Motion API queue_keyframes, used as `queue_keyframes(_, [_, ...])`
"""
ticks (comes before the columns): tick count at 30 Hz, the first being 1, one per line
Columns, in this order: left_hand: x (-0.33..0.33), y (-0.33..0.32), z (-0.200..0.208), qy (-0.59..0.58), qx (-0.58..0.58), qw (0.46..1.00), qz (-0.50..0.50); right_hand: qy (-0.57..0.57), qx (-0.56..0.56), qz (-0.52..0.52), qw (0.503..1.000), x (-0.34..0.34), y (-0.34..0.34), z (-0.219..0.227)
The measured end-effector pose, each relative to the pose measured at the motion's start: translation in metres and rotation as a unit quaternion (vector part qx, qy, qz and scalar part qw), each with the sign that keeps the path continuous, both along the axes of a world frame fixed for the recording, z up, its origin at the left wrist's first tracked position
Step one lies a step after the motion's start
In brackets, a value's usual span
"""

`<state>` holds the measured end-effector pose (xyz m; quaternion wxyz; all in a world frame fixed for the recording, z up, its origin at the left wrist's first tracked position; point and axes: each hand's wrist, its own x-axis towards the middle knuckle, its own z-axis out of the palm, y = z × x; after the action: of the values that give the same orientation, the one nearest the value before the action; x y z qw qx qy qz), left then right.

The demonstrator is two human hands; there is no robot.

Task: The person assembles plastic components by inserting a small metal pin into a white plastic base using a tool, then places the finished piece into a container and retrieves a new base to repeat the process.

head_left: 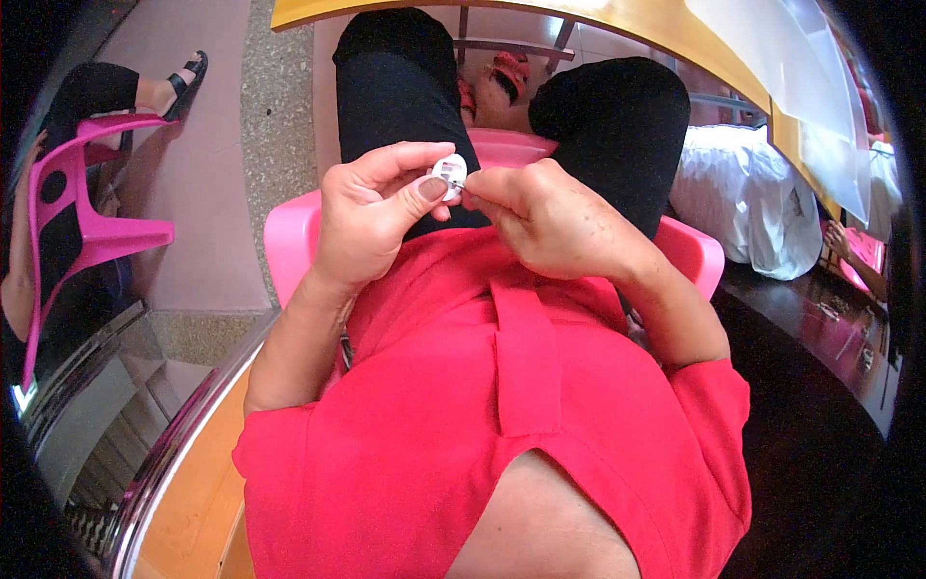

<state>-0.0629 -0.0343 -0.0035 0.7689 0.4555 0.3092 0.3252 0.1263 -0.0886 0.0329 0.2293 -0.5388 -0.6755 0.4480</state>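
Above my lap, my left hand (pixel 381 198) pinches a small round white plastic piece (pixel 449 168) between thumb and fingers. Slots or openings show in the face of this piece. From the other side my right hand (pixel 550 212) meets it, thumb and forefinger pressed together at its lower right edge. Between those fingertips and the white piece is a short thin metal part (pixel 457 184), too small to name; most of it is hidden by my fingers.
I sit on a pink plastic chair (pixel 292 241). A wooden table edge (pixel 540 10) runs ahead of my knees, with white translucent sheeting (pixel 805 82) over its right side. White wrapped bundles (pixel 743 193) lie at right. Another person sits at left near a pink chair (pixel 101 224).
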Motion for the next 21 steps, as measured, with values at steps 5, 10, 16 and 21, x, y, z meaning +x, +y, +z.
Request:
queue_keyframes(5, [0.001, -0.004, 0.007, 0.103, 0.081, 0.991, -0.027, -0.178, -0.002, 0.093, 0.98, 0.0, 0.006, 0.019])
queue_keyframes(10, [0.008, -0.007, 0.006, 0.152, 0.24, 0.958, -0.047, -0.284, 0.024, 0.185, 0.941, 0.0, 0.004, 0.024])
queue_keyframes(16, [0.002, 0.0, 0.0, 0.079, 0.022, 0.995, -0.057, -0.289, 0.032, 0.143, 0.946, 0.0, 0.004, 0.029])
queue_keyframes(21, [0.002, 0.008, 0.002, -0.057, -0.042, 0.997, -0.029, -0.172, 0.052, 0.028, 0.983, 0.011, -0.003, 0.028])
